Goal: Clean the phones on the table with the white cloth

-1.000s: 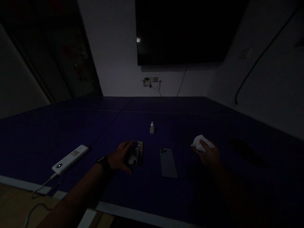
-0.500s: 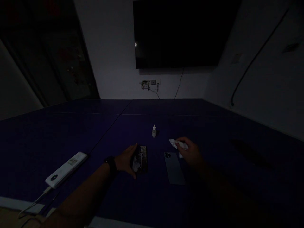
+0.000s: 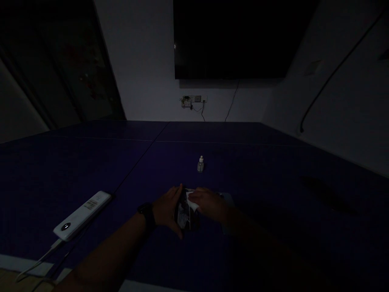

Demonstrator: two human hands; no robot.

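A phone with a dark, picture-lit screen [image 3: 183, 215] lies face up on the dark blue table [image 3: 136, 231]. My left hand [image 3: 166, 209], with a black watch on its wrist, braces the phone along its left edge, fingers at the top and thumb at the lower corner. Pressed onto the upper right of that screen is a crumpled white tissue [image 3: 193, 205], which my right hand [image 3: 211, 205] grips. Under and behind my right hand is a second, blue-grey phone [image 3: 227, 198], lying back up and mostly hidden.
A small clear dropper bottle [image 3: 200, 166] with a white top stands beyond the phones. At left lies a white power bank [image 3: 83, 215] with a cable plugged in. A dark flat object [image 3: 328, 194] is faint at right. The room is very dim.
My right hand has moved left with the tissue, from above the blue-grey phone onto the dark phone's screen. My left hand stays at that phone's edge. The view has shifted slightly.
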